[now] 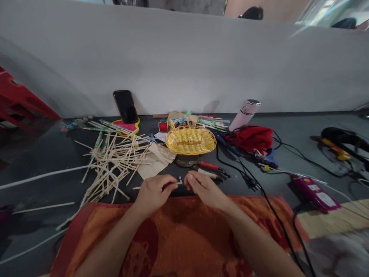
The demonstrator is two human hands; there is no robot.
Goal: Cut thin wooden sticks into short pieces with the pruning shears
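My left hand (pixel 154 192) is closed in a pinch around a thin pale wooden stick (pixel 136 188). One end pokes out left of the hand, and a short tip shows beyond the fingertips. Close to that tip is a tiny pale piece (pixel 180 178). Facing it across a small gap, my right hand (pixel 204 189) has its fingers curled together; whatever they may hold is hidden. Pliers with red handles (pixel 209 166) and a second hand tool (pixel 209 174) lie just beyond the right hand. Behind them stands a yellow woven basket (pixel 190 139).
Many loose sticks (pixel 115 159) are heaped left on brown paper (pixel 157 161). An orange towel (pixel 184 238) lies in front. Around stand a phone (pixel 126 106), red thread spool (pixel 163 127), pink flask (pixel 245 115), red cloth (pixel 250 139), black cables (pixel 265 196) and purple power strip (pixel 315 194).
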